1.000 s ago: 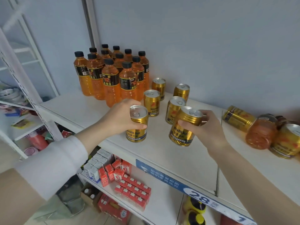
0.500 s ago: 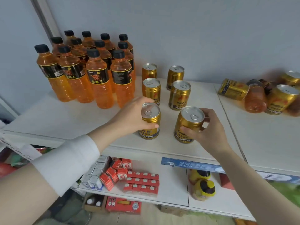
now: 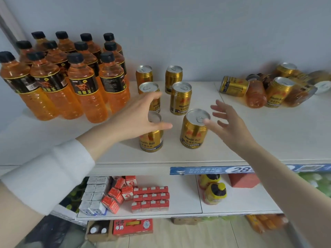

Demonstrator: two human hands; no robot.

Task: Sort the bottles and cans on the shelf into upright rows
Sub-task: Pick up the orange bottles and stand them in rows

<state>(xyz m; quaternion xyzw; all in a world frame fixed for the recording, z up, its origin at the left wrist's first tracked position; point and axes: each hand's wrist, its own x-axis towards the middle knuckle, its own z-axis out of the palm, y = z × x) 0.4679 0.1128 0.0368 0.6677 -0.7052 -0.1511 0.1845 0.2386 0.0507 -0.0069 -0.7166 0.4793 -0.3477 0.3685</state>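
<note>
Head view looks down on a white shelf board [image 3: 268,136] that carries everything in the task. At its left stands the largest group, a block of orange drink bottles [image 3: 82,90] with black caps, all upright and packed in tight rows; that part looks finished. At the far right lies a jumbled heap [image 3: 279,92] of gold cans and orange bottles, most of them on their sides, among them a tipped bottle [image 3: 255,93] and a toppled can [image 3: 233,86] at the near edge of the pile. This heap is the work left.

Between the two groups, six gold Wealth Bull cans [image 3: 180,98] stand upright in two columns of three, just beside the bottles.

The left hand [image 3: 139,115], in a white sleeve, hovers with straight, spread fingers in front of the front left can [image 3: 151,140] and grips nothing. The right hand [image 3: 231,126] is splayed wide beside the front right can [image 3: 194,129], its thumb tip by the lid rim; whether it touches I cannot tell. By my reckoning the job is over halfway.
</note>
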